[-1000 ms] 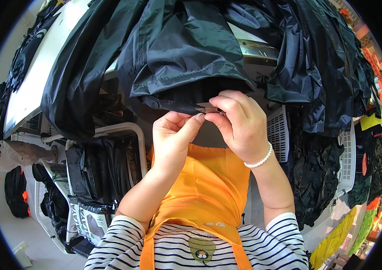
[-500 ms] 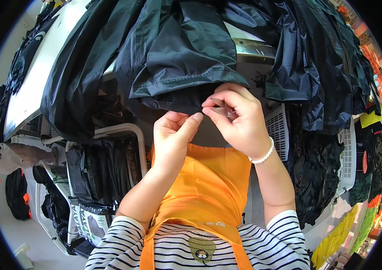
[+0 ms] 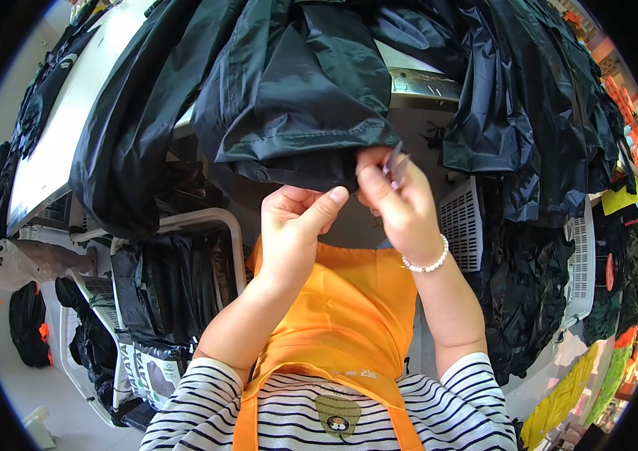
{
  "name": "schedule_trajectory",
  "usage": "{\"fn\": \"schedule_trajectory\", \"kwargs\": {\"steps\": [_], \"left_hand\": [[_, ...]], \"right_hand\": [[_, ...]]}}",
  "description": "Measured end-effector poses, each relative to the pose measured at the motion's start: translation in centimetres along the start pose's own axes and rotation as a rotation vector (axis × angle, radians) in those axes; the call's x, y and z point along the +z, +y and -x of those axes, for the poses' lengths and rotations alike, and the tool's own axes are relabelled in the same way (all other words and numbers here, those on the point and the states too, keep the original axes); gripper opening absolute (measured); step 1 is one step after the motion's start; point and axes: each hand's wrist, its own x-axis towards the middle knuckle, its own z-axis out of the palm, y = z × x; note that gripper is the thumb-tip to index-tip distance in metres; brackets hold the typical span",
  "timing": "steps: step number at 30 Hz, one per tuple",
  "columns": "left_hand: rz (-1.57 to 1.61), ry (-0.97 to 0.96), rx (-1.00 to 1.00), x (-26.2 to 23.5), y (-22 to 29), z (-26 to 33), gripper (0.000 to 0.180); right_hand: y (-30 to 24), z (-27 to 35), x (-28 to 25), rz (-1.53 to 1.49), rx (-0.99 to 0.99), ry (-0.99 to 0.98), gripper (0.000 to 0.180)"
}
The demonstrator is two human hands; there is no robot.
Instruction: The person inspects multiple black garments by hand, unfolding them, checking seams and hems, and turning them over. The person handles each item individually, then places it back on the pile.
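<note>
A dark, shiny garment (image 3: 304, 90) hangs over the table edge in front of me, its stitched hem toward me. My left hand (image 3: 292, 225) is closed in a pinch at the underside of that hem, thumb on top. Close to its right, my right hand (image 3: 403, 207) is closed around small metal thread snips (image 3: 394, 164), their blades pointing up and away. The right fingertips reach the hem's right corner; whether they also grip the cloth is hidden. A white bead bracelet (image 3: 428, 264) circles the right wrist.
More dark garments (image 3: 484, 113) drape over the table (image 3: 424, 84) on both sides. Beneath, a white basket (image 3: 217, 214) holds folded black packs (image 3: 176, 286) at left; another white basket (image 3: 463, 218) stands at right beside hanging black cloth (image 3: 525, 301). A person's leg (image 3: 40, 263) shows far left.
My right hand has turned, and the snips' blades now point up instead of left toward the hem. The left hand's pinch has shifted slightly right.
</note>
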Motion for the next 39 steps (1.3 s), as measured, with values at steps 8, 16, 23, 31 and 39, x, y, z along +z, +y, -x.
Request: {"fn": "schedule_trajectory", "kwargs": {"steps": [8, 16, 23, 31, 39], "left_hand": [[0.058, 0.016, 0.014, -0.6, -0.5, 0.0, 0.015], [-0.033, 0.026, 0.079, -0.1, -0.1, 0.0, 0.012], [-0.047, 0.014, 0.084, -0.4, -0.2, 0.0, 0.013], [-0.046, 0.027, 0.088, -0.4, -0.1, 0.2, 0.014], [-0.103, 0.158, -0.039, -1.9, -1.5, 0.5, 0.019]], "right_hand": [[-0.5, 0.5, -1.6, 0.473, -0.187, -0.087, 0.031], [-1.3, 0.0, -1.4, 0.786, -0.4, -0.103, 0.022], [-1.3, -0.1, -1.1, 0.79, -0.391, -0.08, 0.019], [-0.9, 0.1, -1.1, 0.673, -0.34, -0.031, 0.017], [-4.1, 1.0, -1.3, 0.739, -0.577, 0.119, 0.069]]}}
